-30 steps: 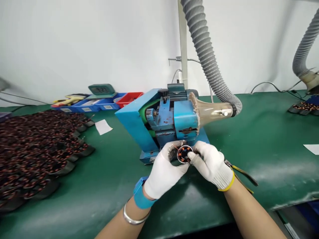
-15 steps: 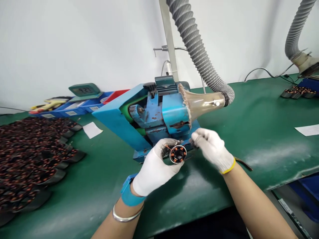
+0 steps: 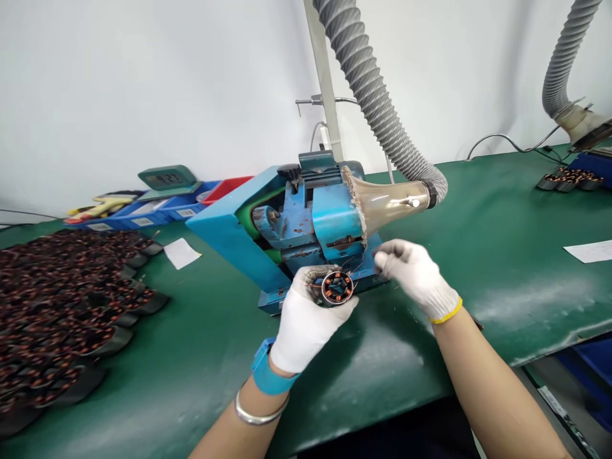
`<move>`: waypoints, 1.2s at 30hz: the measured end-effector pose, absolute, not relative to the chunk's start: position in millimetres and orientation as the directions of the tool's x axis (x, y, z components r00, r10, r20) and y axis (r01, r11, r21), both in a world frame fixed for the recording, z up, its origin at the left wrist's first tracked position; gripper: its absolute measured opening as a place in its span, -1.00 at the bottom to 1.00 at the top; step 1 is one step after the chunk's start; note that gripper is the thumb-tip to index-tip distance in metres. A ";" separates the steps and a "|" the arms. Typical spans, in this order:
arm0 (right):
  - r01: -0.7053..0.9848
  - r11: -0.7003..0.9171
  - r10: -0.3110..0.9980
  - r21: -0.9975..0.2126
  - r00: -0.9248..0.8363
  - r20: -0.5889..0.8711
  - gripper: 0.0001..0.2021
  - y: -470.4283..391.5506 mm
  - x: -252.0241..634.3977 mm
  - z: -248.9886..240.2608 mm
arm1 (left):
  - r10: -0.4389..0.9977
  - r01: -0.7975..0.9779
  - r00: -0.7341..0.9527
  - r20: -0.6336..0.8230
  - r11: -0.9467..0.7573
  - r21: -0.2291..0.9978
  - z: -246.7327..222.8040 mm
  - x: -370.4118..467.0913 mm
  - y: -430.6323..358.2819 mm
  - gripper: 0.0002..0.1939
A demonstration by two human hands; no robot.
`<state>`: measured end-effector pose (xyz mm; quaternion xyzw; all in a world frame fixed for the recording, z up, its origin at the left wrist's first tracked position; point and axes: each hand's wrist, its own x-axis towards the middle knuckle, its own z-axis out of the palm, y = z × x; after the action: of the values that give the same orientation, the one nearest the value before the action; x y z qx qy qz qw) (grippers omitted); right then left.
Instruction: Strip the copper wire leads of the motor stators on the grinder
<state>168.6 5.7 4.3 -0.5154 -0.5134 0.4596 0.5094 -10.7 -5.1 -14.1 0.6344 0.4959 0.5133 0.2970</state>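
Note:
My left hand (image 3: 310, 315), in a white glove, is wrapped round a motor stator (image 3: 337, 289), a round ring with copper windings inside. The stator's open end faces me, and thin wire ends stick out at its edge. To the right, my gloved right hand (image 3: 411, 274) is closed, thumb against fingers. Whatever is in its pinch, if anything, is too small to make out. Just behind both hands stands a blue belt-driven machine (image 3: 335, 217) with a clear funnel (image 3: 396, 201) on its right side.
Many stators (image 3: 71, 319) stand packed together on the left of the green bench (image 3: 205, 357). Blue trays (image 3: 143, 220), a clock (image 3: 167, 177) and a paper slip (image 3: 182, 253) lie behind them. A grey hose (image 3: 377, 95) rises from the funnel. More stators (image 3: 568, 178) sit far right.
The stator has turned a little in my left hand, and its ring now sits slightly higher and further left. My right hand has shifted a little right, away from it.

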 end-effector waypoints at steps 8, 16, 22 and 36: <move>0.143 0.145 0.989 -0.979 -0.020 0.143 -0.55 -2.3 131.7 -12.2 | 0.977 0.016 0.005 0.212 -0.212 0.977 -19.1 3.7 -3.2 -0.44; -0.098 0.223 0.966 -0.970 -0.112 0.234 -0.67 17.3 135.7 -12.3 | 0.972 0.033 -0.105 0.208 -0.206 0.978 -2.5 13.4 5.8 -0.50; -0.084 0.179 0.982 -0.980 -0.045 0.183 -0.70 13.4 133.3 -1.3 | 0.972 0.004 -0.071 0.223 -0.223 0.975 11.3 18.4 10.0 -0.60; -0.209 0.137 0.989 -0.968 -0.019 0.145 -0.61 8.8 133.1 -6.3 | 0.952 0.037 -0.094 0.292 -0.290 0.956 -2.5 18.4 5.8 -0.60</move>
<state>133.1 8.8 -6.3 -0.3998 -0.4881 0.5210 0.5748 18.4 5.8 -2.5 0.5486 0.4506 0.5864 0.3900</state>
